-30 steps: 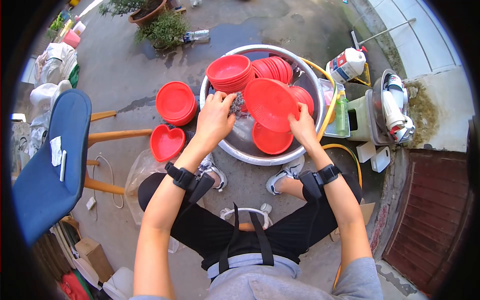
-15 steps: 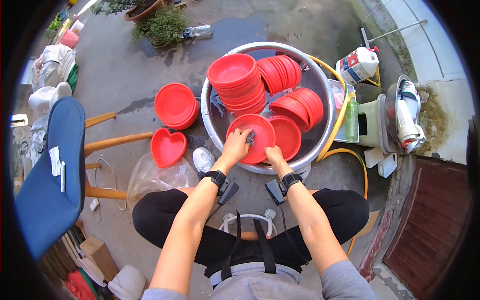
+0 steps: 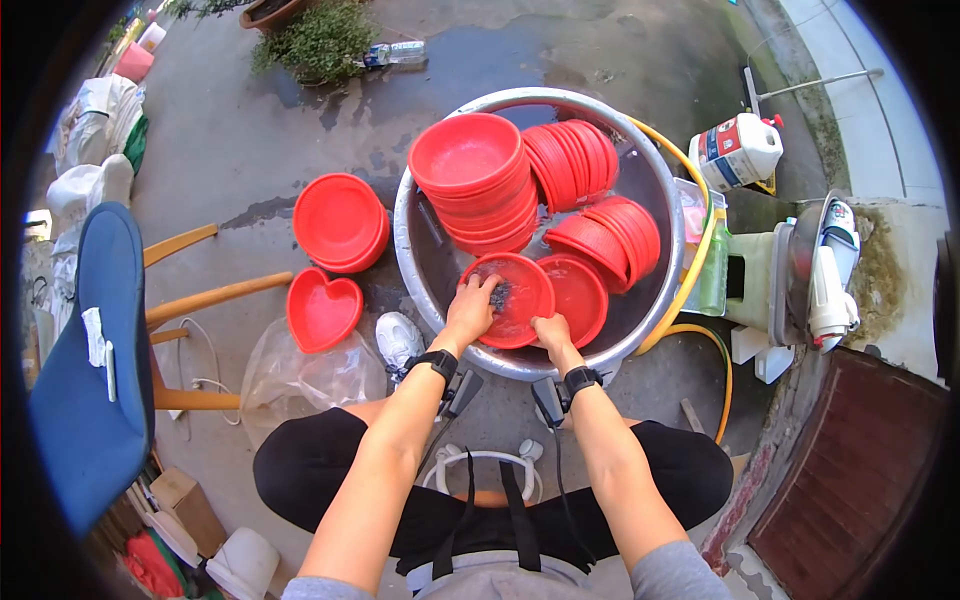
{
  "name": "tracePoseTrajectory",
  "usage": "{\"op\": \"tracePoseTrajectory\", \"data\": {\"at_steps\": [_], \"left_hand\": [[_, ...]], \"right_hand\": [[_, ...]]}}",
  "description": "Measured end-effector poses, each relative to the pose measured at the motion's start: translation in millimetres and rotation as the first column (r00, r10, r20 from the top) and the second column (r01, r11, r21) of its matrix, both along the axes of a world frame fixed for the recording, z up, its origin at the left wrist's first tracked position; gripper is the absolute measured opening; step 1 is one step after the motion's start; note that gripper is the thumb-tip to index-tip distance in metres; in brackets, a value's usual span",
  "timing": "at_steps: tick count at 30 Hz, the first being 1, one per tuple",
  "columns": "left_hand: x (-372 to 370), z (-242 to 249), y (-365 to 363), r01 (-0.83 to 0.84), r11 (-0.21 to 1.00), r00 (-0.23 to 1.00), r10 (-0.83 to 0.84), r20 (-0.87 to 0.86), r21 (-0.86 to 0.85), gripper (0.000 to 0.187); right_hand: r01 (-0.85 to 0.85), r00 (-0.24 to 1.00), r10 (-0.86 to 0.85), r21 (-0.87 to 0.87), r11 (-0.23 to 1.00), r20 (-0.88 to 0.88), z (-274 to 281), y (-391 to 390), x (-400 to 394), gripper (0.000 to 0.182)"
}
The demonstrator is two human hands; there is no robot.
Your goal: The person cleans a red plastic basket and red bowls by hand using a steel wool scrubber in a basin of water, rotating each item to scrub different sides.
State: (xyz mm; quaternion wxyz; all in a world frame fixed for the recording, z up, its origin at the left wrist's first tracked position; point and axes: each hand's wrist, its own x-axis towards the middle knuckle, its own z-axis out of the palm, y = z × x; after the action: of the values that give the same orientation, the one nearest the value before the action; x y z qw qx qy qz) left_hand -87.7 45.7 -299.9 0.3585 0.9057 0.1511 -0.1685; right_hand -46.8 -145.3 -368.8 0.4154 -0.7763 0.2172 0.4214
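My left hand (image 3: 471, 309) is closed on a dark scouring pad (image 3: 500, 295), its fingers pressing the pad against the face of a red plastic plate (image 3: 525, 318). At the plate's lower right edge, my right hand (image 3: 551, 332) grips the rim. The plate is in a large metal basin (image 3: 407, 262), near the side closest to me. Beside it lies another red plate (image 3: 580, 300). A tall stack of red bowls (image 3: 467, 153) stands behind, with tilted rows of red plates (image 3: 572, 160) and red bowls (image 3: 608, 243) to its right.
Left of the basin are stacked red bowls (image 3: 338, 222), a heart-shaped red dish (image 3: 323, 312) and a plastic bag (image 3: 295, 375). A blue chair (image 3: 105, 350) stands further left. A yellow hose (image 3: 693, 278) runs along the basin's right side, near a white jug (image 3: 738, 152).
The ribbed surface seen on the held plate earlier now looks smoother and wet. Both hands stay on the plate. The basin appears slightly lower as the view shifts.
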Motion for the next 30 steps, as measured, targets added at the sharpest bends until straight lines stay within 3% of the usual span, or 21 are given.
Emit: {"op": "tracePoseTrajectory", "data": {"at_steps": [3,4,6,7,9,14,16,18,21,26,28,30], "left_hand": [[-6,-8,2,-0.04,0.998,0.999,0.04,0.004,-0.054,0.059],[-3,-10,3,-0.064,0.994,0.998,0.064,0.002,-0.088,0.058],[-2,-9,1,-0.054,0.998,0.999,0.054,0.002,-0.045,0.058],[-3,-9,0,-0.046,0.999,0.999,0.046,-0.002,0.0,0.058],[-4,2,1,-0.021,1.0,1.0,0.021,-0.005,-0.004,0.058],[-1,21,13,0.048,0.993,0.998,-0.052,-0.035,-0.107,0.055],[-3,33,16,0.02,0.996,0.997,-0.027,-0.078,-0.089,0.052],[-4,49,17,0.046,0.998,0.997,-0.049,-0.061,-0.044,0.052],[-10,69,18,0.038,0.999,0.999,-0.038,0.024,-0.015,0.051],[-10,116,19,0.028,0.998,0.991,-0.021,0.129,-0.057,0.051],[-10,133,20,0.022,0.999,0.982,-0.014,0.187,-0.044,0.05],[-4,149,22,0.004,0.999,0.973,0.006,0.229,-0.046,0.046]], "right_hand": [[0.151,0.986,-0.138,0.135,0.979,-0.098,25,7,2,0.034],[0.153,0.985,-0.14,0.133,0.979,-0.1,5,0,-1,0.034],[-0.016,1.0,0.016,0.089,0.996,0.002,-32,-10,-4,0.037],[-0.016,1.0,0.016,0.09,0.996,0.002,-14,-6,0,0.037],[0.124,0.96,-0.073,0.176,0.977,-0.272,54,9,9,0.042],[0.071,0.951,-0.002,0.211,0.975,-0.31,78,-7,19,0.045],[-0.138,0.971,0.169,0.18,0.974,-0.169,83,-17,23,0.043],[-0.189,0.975,0.2,0.113,0.975,-0.096,97,-22,26,0.041],[-0.318,0.88,0.386,-0.259,0.912,0.277,135,-19,23,0.043],[-0.276,0.771,0.466,-0.431,0.859,0.434,192,-22,26,0.05],[-0.218,0.625,0.48,-0.453,0.865,0.616,210,-22,29,0.049],[-0.202,0.553,0.503,-0.479,0.854,0.664,231,-23,35,0.048]]}}
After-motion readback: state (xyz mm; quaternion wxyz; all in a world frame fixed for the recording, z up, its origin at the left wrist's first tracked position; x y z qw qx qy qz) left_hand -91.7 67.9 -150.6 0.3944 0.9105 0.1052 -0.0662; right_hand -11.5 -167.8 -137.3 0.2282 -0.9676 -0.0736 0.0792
